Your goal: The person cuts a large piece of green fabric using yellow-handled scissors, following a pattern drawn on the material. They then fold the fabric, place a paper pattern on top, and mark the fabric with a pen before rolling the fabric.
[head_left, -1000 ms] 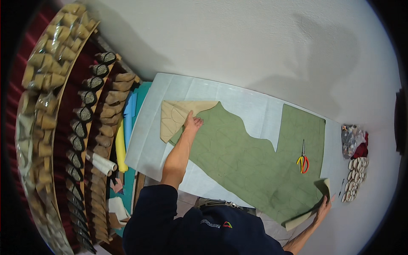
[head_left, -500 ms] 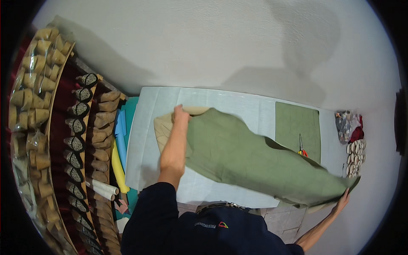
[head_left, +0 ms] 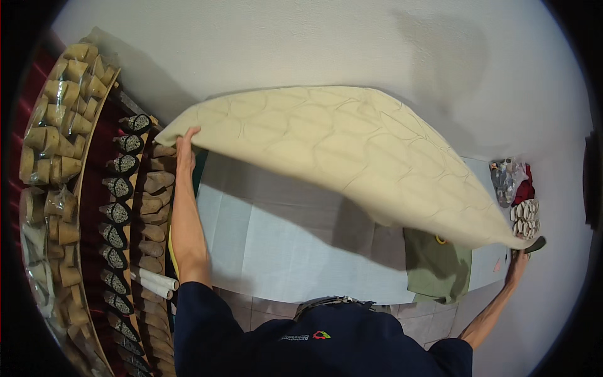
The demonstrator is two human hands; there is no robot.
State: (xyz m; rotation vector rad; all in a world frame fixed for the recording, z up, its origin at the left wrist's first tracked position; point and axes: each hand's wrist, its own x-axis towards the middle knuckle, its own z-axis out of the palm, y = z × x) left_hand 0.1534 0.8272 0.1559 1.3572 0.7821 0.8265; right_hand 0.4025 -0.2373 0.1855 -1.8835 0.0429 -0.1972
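Clearly both hands pinch corners of the cream quilted fabric (head_left: 352, 157), left hand (head_left: 186, 146) high, right hand (head_left: 519, 257) low, so it billows above the worktop (head_left: 282, 251); as it drops it could likely snag the green cloth (head_left: 436, 267) or slip a grip

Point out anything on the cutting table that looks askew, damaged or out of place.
Nothing looks damaged or spilled. The cream quilted sheet is held up by the left hand and right hand, so it hides much of the table. A green fabric piece hangs over the table's near edge.
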